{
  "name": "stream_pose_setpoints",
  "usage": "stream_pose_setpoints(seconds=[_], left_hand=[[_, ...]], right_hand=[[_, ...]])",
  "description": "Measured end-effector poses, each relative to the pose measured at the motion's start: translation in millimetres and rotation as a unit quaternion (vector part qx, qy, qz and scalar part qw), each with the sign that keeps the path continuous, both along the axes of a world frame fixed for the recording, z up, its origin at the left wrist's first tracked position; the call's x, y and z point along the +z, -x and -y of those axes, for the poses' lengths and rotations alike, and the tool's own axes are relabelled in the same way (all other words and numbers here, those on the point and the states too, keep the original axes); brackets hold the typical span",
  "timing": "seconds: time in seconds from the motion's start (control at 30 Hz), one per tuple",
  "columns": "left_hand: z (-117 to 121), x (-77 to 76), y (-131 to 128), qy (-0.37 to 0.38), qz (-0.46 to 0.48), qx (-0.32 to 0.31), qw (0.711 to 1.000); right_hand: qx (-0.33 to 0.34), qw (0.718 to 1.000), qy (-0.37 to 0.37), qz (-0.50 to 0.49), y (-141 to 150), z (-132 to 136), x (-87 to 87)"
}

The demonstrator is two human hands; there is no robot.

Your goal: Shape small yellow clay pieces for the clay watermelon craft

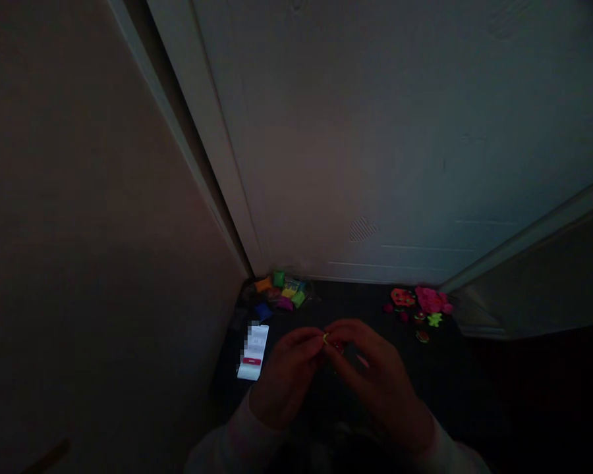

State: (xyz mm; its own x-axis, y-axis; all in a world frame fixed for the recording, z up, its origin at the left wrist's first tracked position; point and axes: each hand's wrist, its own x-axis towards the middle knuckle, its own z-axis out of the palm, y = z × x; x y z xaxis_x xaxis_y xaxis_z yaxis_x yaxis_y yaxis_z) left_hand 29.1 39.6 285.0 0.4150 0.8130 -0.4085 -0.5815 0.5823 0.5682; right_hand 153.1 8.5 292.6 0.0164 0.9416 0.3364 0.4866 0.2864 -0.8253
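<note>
My left hand [292,368] and my right hand [370,368] meet over the dark table, fingertips almost touching. Both are closed in a pinch around a small piece of soft modelling clay [326,338]: a thin yellow strip shows between the fingertips. Something red [338,346] sits just under my right fingers, mostly covered by them. Dim light and the fingers hide the full shape of the piece.
A lit phone [254,352] lies left of my hands on the dark table [346,303]. Behind it are several coloured clay packets [285,293] in clear plastic. At the right lie pink clay shapes [431,299], an orange-red piece [402,297] and a yellow-green one [435,320]. A pale door [375,145] stands behind.
</note>
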Motion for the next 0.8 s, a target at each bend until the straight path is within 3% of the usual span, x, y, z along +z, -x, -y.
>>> stream_pose_setpoints(seconds=[0.23, 0.4, 0.63, 0.8], left_hand=[[2.7, 3.9, -2.1, 0.005, -0.015, 0.022, 1.0], [5.1, 9.2, -0.9, -0.024, -0.02, -0.002, 1.0], [4.6, 14.1, 4.6, -0.1, -0.136, -0.065, 0.984], [2.9, 20.8, 7.7, -0.199, -0.271, -0.05, 0.94]], right_hand=[[-0.012, 1.0, 0.014, -0.01, 0.2, 2.4, 2.3], [-0.009, 1.0, -0.019, -0.017, -7.2, 5.6, 6.7], [0.008, 0.999, -0.031, 0.003, -9.5, 7.8, 11.5], [0.001, 1.0, -0.025, 0.012, -6.7, 8.1, 14.3]])
